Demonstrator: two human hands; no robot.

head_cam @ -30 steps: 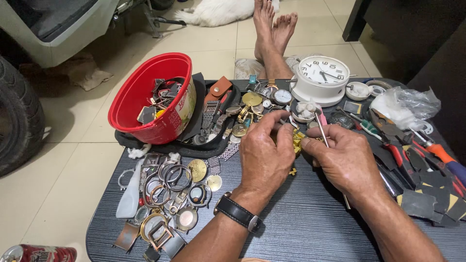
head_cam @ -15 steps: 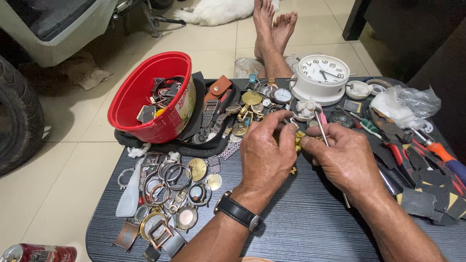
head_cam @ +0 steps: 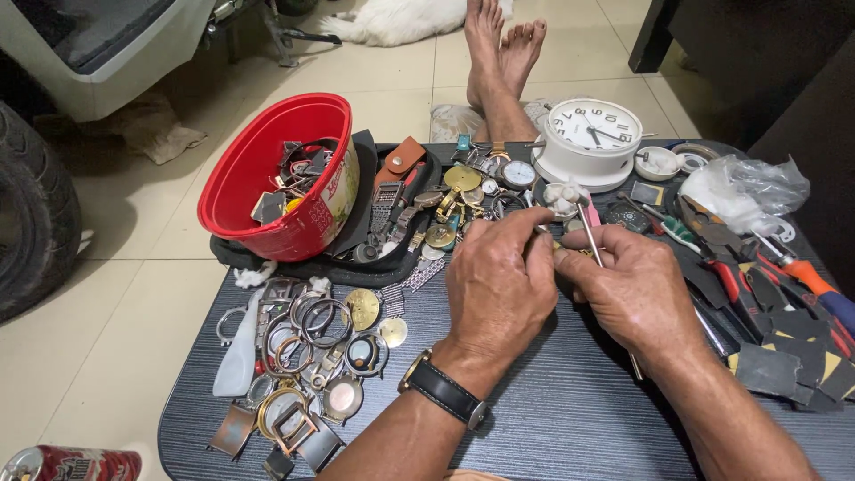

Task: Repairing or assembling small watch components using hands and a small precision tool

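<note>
Brass-coloured, the small part (head_cam: 563, 251) sits between the two hands, just above the middle of the dark striped tabletop (head_cam: 552, 419). The left hand (head_cam: 499, 285), with a black-strapped wristwatch (head_cam: 445, 396) on its wrist, closes its fingers (head_cam: 534, 233) together on this small part and holds it up from the tabletop. The right hand (head_cam: 637, 289) meets it from the other side; its fingers are also closed, and they pinch a thin metal tool (head_cam: 592, 236) whose upper end rises above the knuckles and whose lower end shows below the hand. Whether the tool touches the part, I cannot tell, because the fingers cover the place.

The work looks to be in the middle: the part is gripped and the tool is brought to it, but nothing shows that the part is already opened or fixed, and it is not yet put down.

Around the hands there are many things. A red bowl (head_cam: 267, 178) with watch pieces stands on a black tray (head_cam: 356, 258) to the left. Loose watch cases and rings (head_cam: 312, 347) lie near the left edge. A white alarm clock (head_cam: 592, 138) stands behind the hands, and pliers with red handles (head_cam: 744, 281) lie to the right. Bare feet (head_cam: 499, 53) of a person rest on the floor beyond the tabletop.
</note>
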